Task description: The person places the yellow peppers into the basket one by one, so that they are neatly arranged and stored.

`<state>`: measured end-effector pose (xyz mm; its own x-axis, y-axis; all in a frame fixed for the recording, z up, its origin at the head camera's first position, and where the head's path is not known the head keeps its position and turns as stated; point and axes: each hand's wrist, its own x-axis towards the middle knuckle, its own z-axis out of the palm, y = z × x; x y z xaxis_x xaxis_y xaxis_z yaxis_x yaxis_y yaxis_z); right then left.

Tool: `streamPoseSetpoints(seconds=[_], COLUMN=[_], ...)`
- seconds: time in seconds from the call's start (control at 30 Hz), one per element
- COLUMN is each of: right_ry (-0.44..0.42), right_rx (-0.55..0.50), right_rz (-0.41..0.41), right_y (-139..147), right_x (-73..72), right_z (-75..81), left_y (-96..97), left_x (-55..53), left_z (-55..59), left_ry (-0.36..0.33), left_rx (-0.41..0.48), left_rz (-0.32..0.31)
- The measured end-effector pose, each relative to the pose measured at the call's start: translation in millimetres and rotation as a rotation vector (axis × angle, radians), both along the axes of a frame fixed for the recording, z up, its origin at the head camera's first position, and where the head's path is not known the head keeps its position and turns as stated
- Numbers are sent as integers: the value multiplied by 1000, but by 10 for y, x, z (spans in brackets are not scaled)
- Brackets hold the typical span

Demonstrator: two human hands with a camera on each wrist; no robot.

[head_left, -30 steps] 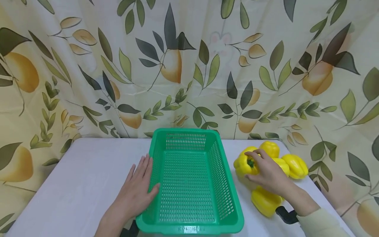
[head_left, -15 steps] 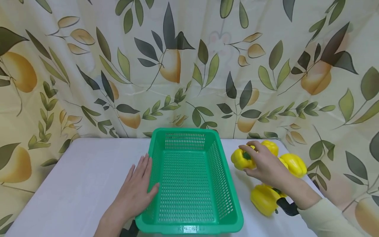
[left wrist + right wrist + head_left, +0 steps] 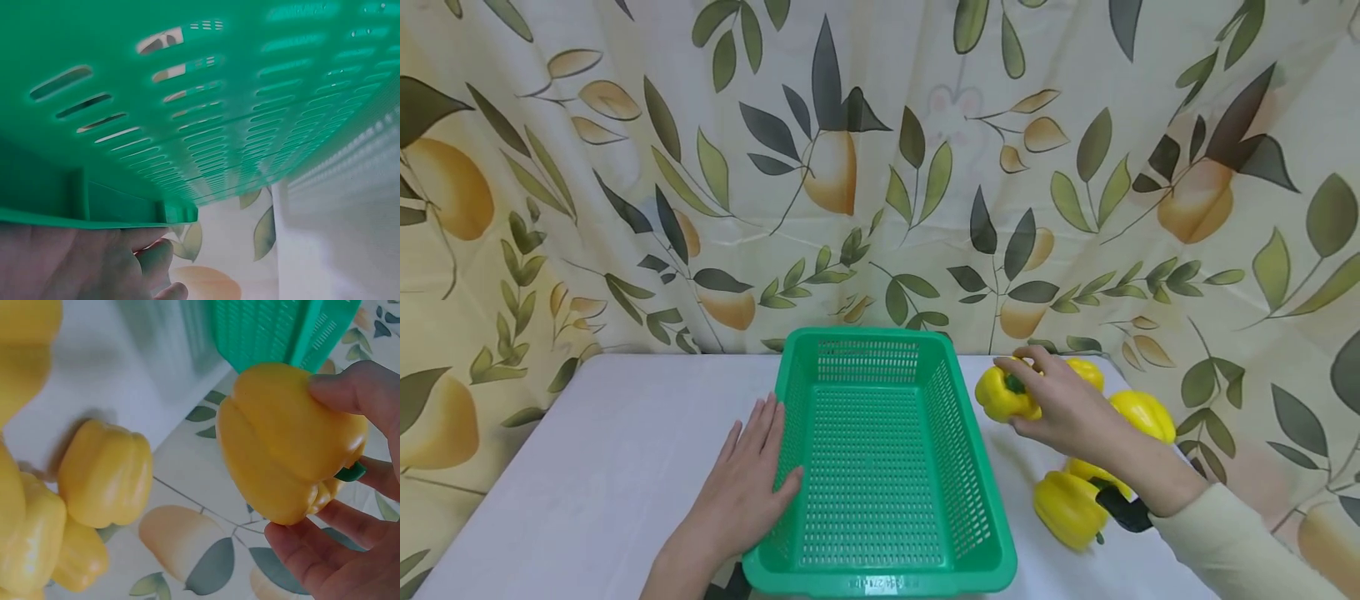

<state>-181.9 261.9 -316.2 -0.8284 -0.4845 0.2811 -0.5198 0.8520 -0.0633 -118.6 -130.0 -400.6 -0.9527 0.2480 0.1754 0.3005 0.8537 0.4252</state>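
A yellow bell pepper (image 3: 1002,395) with a green stem is gripped between the thumb and fingers of my right hand (image 3: 1067,408), just right of the basket. In the right wrist view the held bell pepper (image 3: 287,444) hangs clear of the table. My left hand (image 3: 741,483) lies with straight fingers on the left rim of an upright green plastic basket (image 3: 880,581). Seen from the left wrist, that hand (image 3: 94,262) touches the edge of the slotted basket wall (image 3: 237,125). Nothing lies inside the basket.
Several more yellow bell peppers sit on the right of the white table (image 3: 625,467): one in front (image 3: 1070,510), one near the right edge (image 3: 1144,415), others partly behind the right hand. A leaf-and-fruit curtain (image 3: 880,167) hangs behind the table.
My right hand has lifted the yellow bell pepper off the table and carried it a little left toward the basket. My left hand stays in place on the rim.
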Motion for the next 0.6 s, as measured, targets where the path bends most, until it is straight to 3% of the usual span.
streamPoseSetpoints(seconds=[0.37,0.6], right_ry=[-37,-15], right_rx=[-1,-27], right_rz=[30,43], right_y=[-178,-304], right_x=[-66,-124], right_z=[94,125], left_y=[-18,-19], left_x=[7,-13], left_z=[-25,4], left_ry=[8,17], left_rx=[-30,-25], left_rz=[21,19])
